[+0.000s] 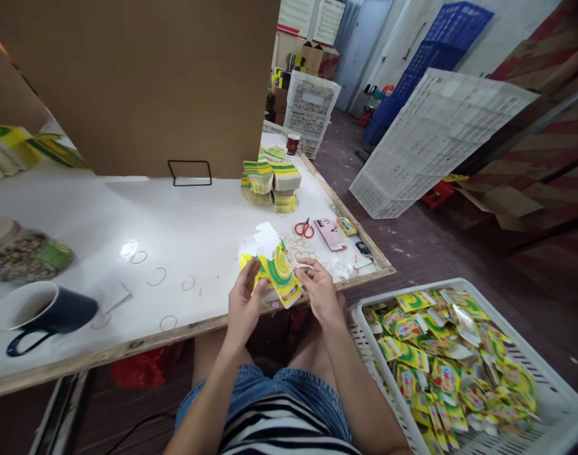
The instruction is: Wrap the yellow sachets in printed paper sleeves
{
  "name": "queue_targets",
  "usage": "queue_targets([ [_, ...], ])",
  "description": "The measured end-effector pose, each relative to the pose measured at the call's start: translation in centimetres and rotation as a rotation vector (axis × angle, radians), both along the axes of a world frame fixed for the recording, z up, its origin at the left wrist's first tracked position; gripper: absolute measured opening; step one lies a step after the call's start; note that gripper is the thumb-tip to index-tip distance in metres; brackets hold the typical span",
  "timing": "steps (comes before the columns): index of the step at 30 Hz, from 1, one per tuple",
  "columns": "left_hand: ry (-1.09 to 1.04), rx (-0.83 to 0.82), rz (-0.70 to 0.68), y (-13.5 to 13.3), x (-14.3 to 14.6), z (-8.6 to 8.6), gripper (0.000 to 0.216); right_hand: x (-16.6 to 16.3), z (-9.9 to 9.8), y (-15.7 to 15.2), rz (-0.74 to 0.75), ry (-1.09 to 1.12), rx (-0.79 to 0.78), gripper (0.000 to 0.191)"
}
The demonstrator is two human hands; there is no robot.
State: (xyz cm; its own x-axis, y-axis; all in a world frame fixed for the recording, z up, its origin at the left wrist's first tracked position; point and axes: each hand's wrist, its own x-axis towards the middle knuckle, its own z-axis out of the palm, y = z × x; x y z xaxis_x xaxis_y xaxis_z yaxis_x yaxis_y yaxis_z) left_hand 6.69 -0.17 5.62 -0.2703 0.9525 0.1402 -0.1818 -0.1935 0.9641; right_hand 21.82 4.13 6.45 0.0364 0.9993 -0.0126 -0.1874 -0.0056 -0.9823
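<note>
My left hand (244, 303) and my right hand (317, 287) hold a small stack of yellow-green sachets (279, 275) between them at the table's front edge. The left fingers curl round the stack's left side. The right fingers pinch its right edge, and something thin and pale shows at the fingertips; I cannot tell what it is. Several loose rubber bands (298, 243) lie on the white table (184, 215) just behind the hands. A white crate (561, 404) full of loose sachets (450, 373) stands by my right knee.
Bundled sachet stacks (270, 180) sit at the table's far side by a cardboard wall (141, 82). Red scissors (304, 229), a pink phone (331, 234), a dark mug (42, 311), a black wire stand (190, 172). White and blue crates (431, 133) lean on the floor to the right.
</note>
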Motion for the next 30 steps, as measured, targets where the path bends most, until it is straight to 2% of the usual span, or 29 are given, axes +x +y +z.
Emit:
queue_targets([
  [4, -0.307, -0.076, -0.358, 0.0, 0.6, 0.5, 0.055, -0.6, 0.9, -2.6, 0.091, 0.083, -0.058, 0.028],
  [6, -0.357, -0.071, -0.416, -0.3, 0.9, 0.7, 0.054, -0.9, 1.2, -3.3, 0.111, 0.114, -0.061, 0.027],
  [11, -0.33, 0.003, -0.351, -0.9, 1.3, 0.7, 0.05, -0.6, 2.0, -4.0, 0.154, 0.07, -0.033, 0.029],
  [17, -0.311, 0.056, -0.366, -1.1, 1.5, 1.1, 0.05, 0.1, 2.0, -4.3, 0.151, -0.102, -0.005, 0.035],
  [23, -0.294, 0.028, -0.344, -1.2, 1.5, 0.5, 0.051, 0.5, 2.9, -4.9, 0.178, -0.095, -0.006, 0.039],
  [26, -0.275, -0.004, -0.294, -1.2, 1.8, 0.3, 0.047, 0.4, 3.5, -5.1, 0.134, -0.112, 0.006, 0.036],
  [30, -0.213, -0.05, -0.196, -1.1, 2.3, 0.9, 0.045, 0.0, 3.5, -5.3, 0.021, -0.218, 0.015, 0.033],
])
